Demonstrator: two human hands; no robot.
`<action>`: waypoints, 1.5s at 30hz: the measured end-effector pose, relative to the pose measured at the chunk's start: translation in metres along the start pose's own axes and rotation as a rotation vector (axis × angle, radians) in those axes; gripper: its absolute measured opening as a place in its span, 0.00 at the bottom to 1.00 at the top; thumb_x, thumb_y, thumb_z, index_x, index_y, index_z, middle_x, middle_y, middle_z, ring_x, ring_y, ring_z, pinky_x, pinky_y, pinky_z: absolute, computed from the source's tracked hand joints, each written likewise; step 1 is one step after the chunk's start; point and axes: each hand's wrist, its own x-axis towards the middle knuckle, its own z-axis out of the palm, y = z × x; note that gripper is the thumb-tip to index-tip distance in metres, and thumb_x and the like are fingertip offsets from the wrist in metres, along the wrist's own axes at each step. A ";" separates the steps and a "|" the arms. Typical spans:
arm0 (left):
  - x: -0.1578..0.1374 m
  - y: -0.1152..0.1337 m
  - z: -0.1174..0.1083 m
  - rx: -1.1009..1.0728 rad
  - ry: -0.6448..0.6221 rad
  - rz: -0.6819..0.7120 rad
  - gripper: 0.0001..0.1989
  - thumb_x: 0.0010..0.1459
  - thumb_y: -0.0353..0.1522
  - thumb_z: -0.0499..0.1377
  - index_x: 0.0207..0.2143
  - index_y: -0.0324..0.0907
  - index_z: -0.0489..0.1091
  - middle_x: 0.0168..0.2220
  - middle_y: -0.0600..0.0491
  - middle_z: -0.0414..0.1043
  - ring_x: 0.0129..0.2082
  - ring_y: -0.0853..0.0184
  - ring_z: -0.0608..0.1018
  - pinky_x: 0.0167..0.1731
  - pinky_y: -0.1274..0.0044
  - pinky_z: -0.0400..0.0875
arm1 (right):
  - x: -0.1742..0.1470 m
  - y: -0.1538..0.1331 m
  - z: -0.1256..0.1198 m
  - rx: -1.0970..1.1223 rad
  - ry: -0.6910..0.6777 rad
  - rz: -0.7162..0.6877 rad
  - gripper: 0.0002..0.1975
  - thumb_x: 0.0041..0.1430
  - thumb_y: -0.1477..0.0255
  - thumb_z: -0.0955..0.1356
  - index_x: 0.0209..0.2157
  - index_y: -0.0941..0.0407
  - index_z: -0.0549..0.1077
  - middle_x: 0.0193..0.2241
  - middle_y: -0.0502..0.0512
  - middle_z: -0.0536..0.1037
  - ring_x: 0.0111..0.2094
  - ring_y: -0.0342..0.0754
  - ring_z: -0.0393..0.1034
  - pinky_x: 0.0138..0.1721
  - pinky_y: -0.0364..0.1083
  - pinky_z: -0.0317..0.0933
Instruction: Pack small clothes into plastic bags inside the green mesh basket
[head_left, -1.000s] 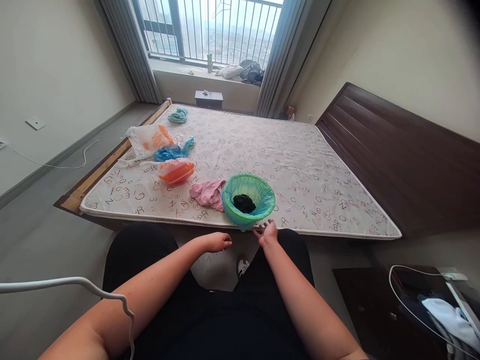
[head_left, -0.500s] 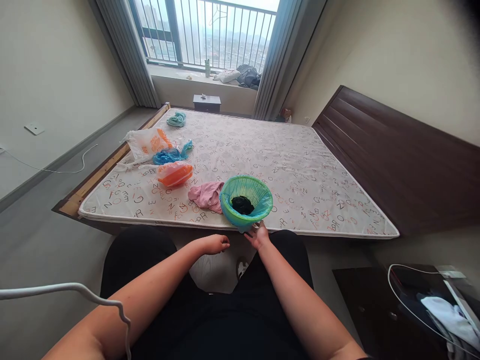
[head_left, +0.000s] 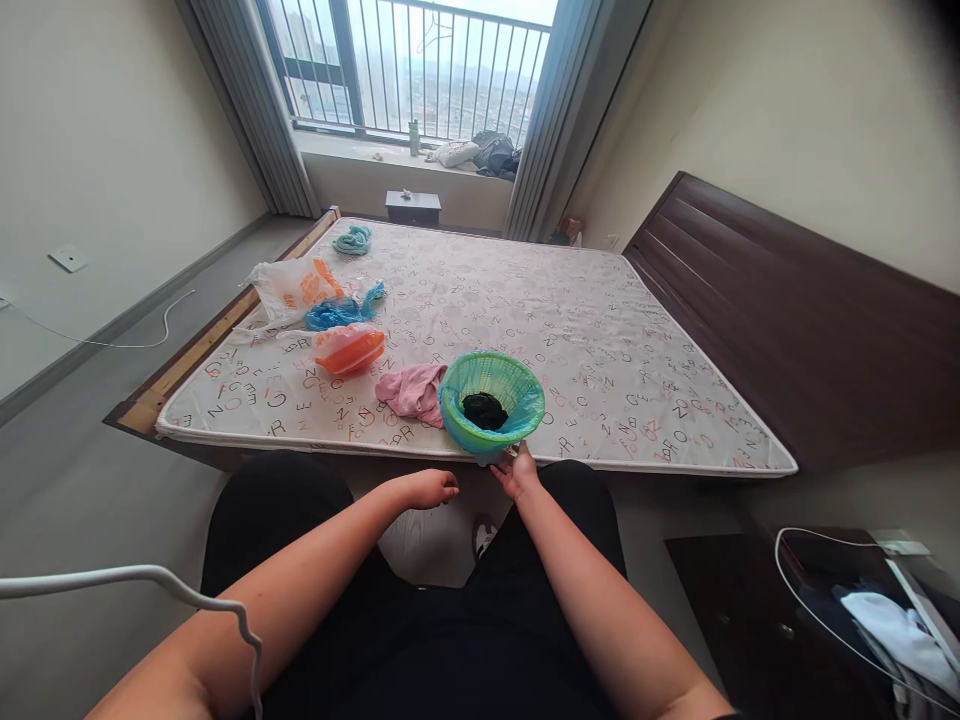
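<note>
Two hands low: right hand (head_left: 516,472) fingers touch green basket (head_left: 491,404) base, grip unclear; left hand (head_left: 429,488) loosely curled, empty.

You have one green plastic basket (head_left: 491,405), one pink cloth (head_left: 412,390), and three plastic bags: white-orange (head_left: 294,287), blue (head_left: 341,311), orange (head_left: 349,349).

- Scattered capital letters — Z, E, R, O, N, G among them — are printed across the mattress cover (head_left: 570,330).
- Orange print on the white plastic bag (head_left: 294,287) cannot be read.

The white hanger (head_left: 150,585) is cut off at the left edge; the windowsill items (head_left: 465,152) (too small) cannot be identified.
</note>
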 end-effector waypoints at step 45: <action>0.004 -0.001 0.001 0.065 -0.022 0.002 0.17 0.68 0.37 0.54 0.52 0.39 0.75 0.41 0.46 0.80 0.39 0.59 0.80 0.41 0.71 0.71 | -0.006 0.000 0.006 -0.001 -0.060 -0.006 0.10 0.68 0.65 0.61 0.33 0.51 0.67 0.21 0.47 0.74 0.25 0.48 0.72 0.30 0.45 0.65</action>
